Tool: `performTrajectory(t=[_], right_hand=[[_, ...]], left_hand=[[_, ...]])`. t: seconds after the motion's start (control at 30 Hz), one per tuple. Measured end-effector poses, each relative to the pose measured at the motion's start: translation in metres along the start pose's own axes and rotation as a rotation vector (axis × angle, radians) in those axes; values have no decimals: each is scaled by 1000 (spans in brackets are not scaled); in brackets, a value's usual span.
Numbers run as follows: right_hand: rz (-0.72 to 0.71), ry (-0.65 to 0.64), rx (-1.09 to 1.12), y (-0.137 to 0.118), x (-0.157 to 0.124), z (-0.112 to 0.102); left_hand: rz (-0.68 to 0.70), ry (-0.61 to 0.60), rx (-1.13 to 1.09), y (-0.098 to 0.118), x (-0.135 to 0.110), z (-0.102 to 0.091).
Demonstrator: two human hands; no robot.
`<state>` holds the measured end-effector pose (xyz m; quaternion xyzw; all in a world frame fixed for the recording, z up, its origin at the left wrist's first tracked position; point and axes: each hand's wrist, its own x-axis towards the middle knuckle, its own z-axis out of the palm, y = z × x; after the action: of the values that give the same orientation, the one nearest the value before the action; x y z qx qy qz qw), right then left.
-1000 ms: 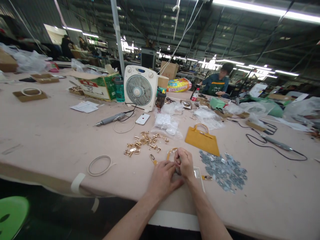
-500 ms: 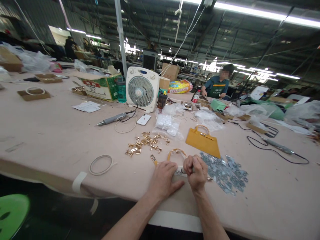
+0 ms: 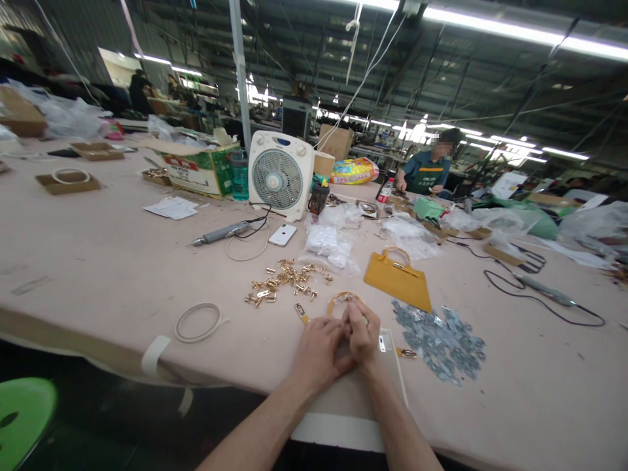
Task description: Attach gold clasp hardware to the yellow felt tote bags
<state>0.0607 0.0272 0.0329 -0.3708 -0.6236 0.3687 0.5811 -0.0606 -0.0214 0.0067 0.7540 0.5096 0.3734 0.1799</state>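
Note:
A beige bag panel (image 3: pixel 343 400) with pale edges lies flat at the table's front edge. Its yellow handle (image 3: pixel 337 299) sticks out beyond my hands, and yellow straps with gold fittings show at the left (image 3: pixel 300 312) and right (image 3: pixel 407 353). My left hand (image 3: pixel 314 350) rests on the panel with its fingers stretched forward. Against its fingertips, my right hand (image 3: pixel 362 332) is closed around a short-handled tool, mostly hidden in the fist. Right of that fist, a small silver plate (image 3: pixel 383 343) sits on the panel's top edge.
Gold clasps (image 3: pixel 284 281) lie scattered ahead, with a finished-looking yellow handbag (image 3: pixel 398 278) and a heap of grey metal plates (image 3: pixel 444 343) to the right. Farther back are a phone (image 3: pixel 282 235), electric screwdriver (image 3: pixel 220 233) and fan (image 3: pixel 279 173). Another person (image 3: pixel 426 170) sits across.
My right hand has moved left along the panel's top edge, up against my left hand. The silver plate and the panel's right side are now uncovered. My left hand has stayed about in place.

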Motion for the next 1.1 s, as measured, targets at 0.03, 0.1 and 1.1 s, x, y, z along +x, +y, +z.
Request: performTrajectory(t=[0.03,0.1,1.1], right_hand=[[58,33,65,-5,5,-1],[121,97,206,-16,12,-4],[187,196,72,-15,-6,-10]], left_hand=[[1,-7,0,1,0,-1],[1,-13,8,2,0,-3],[-518,-27,-500,-46,-4,-39]])
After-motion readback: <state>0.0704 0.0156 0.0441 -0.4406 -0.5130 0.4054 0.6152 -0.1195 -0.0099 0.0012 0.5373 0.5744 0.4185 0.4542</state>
